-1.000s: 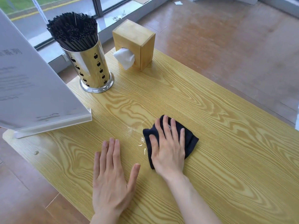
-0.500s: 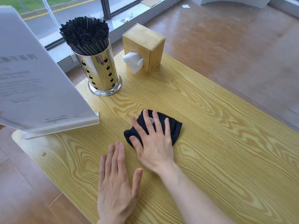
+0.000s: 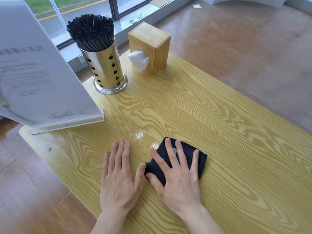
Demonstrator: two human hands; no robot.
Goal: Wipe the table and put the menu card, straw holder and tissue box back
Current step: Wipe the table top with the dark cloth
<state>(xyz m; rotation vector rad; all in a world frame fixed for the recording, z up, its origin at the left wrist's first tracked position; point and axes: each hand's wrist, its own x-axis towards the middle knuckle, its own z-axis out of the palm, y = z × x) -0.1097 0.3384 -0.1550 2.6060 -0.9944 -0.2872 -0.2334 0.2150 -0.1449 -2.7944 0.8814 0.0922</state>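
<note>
My right hand (image 3: 177, 176) presses flat on a dark blue cloth (image 3: 201, 159) on the yellow wood-grain table (image 3: 219, 132), fingers spread over it. My left hand (image 3: 119, 176) lies flat on the table just left of the cloth, holding nothing. At the far left end stand a clear acrylic menu card (image 3: 38, 81), a steel straw holder (image 3: 108, 71) full of black straws, and a wooden tissue box (image 3: 152, 44) with a white tissue sticking out.
A wet shiny patch (image 3: 141, 134) glistens on the table just beyond my hands. The table's left edge drops to a brown wooden floor (image 3: 244, 39). A window (image 3: 84, 7) runs along the floor behind the table.
My right hand has slid the cloth back toward me and to the right, leaving a wet streak. The left hand stays flat in about the same place.
</note>
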